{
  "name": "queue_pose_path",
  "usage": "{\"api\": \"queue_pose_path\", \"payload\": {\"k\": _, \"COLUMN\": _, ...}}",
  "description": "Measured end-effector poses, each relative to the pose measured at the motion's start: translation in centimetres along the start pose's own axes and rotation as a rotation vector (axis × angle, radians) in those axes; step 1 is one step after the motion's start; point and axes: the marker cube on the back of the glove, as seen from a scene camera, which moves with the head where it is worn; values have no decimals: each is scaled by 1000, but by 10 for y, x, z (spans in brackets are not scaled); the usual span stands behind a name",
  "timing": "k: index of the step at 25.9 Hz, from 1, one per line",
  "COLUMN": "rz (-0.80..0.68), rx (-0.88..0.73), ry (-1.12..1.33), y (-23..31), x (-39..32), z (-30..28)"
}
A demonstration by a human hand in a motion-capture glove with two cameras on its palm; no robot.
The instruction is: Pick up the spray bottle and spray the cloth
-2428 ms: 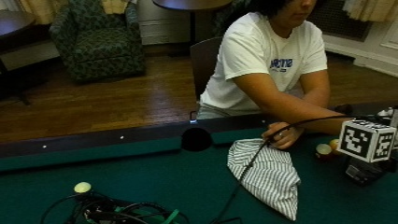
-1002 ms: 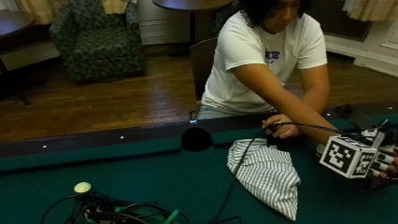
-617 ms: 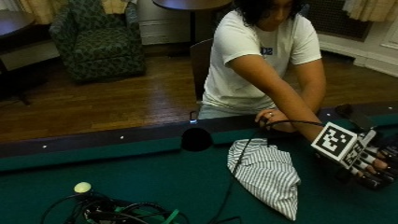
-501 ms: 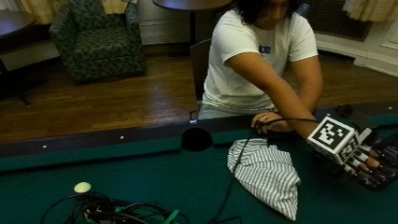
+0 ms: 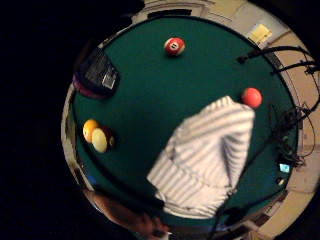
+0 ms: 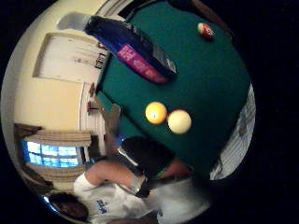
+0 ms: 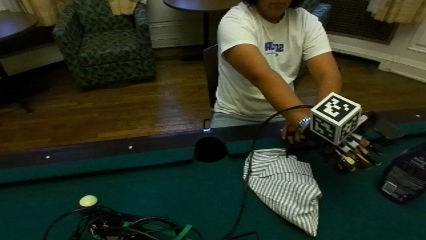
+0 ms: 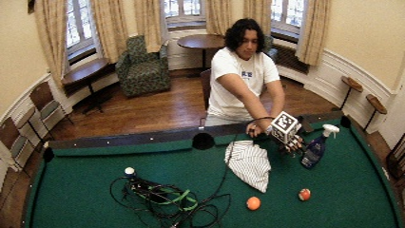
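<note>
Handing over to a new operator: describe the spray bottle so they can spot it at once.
On the green pool table, look past the striped cloth and the gloved hand, away from the cables. The spray bottle lies there on the felt: dark blue with a white trigger head, unlike the round balls nearby.

The gloved right hand point(image 7: 349, 152) hangs in the air at the end of an outstretched arm, fingers point(image 7: 356, 156) extended and relaxed, while the bare left hand point(image 7: 293, 134) rests close beside its wrist.
</note>
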Motion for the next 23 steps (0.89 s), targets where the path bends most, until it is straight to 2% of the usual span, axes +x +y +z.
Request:
{"api": "queue_pose_path", "payload": {"k": 12, "rz": -196, "rx": 95, "ry": 99, "y": 93, "x": 40, "z": -134}}
{"api": "queue_pose_path", "payload": {"k": 16, "rz": -246, "rx": 70, "ry": 103, "y": 116, "x": 48, "z": -153}}
{"api": "queue_pose_path", "payload": {"k": 23, "rz": -323, "rx": -57, "ry": 199, "y": 167, "x": 54, "z": -151}}
